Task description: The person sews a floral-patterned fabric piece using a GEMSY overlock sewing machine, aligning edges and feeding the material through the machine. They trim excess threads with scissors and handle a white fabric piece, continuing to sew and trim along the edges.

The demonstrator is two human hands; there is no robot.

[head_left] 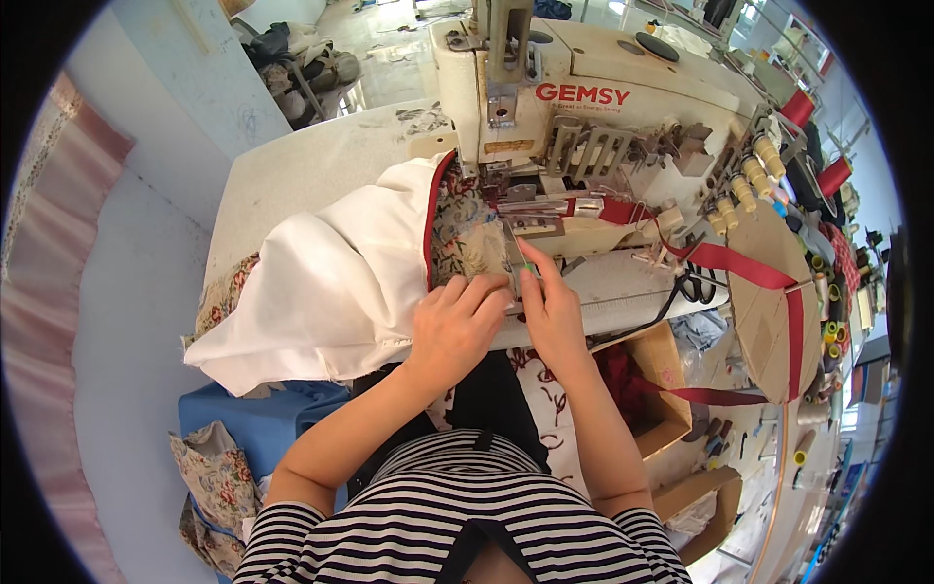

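Observation:
A white cloth point(321, 282) with a dark red bound edge point(435, 209) is spread over the left of the sewing machine bed. Beside that edge lies floral fabric point(459, 219), running up under the machine's head. My left hand point(457, 321) is closed on the near edge of the floral fabric, fingers bent. Just right of it, my right hand point(550, 307) has its index finger stretched along a metal plate point(514, 243) and its thumb close by. A small green bit point(528, 265) shows between them; what it belongs to, I cannot make out.
The sewing machine point(603, 78) stands ahead. Red binding tape point(720, 258) runs from a cardboard reel point(773, 331) at right into its guides. Thread cones point(798, 109) stand at far right. A cardboard box point(671, 419) sits below, and blue cloth point(243, 423) hangs at lower left.

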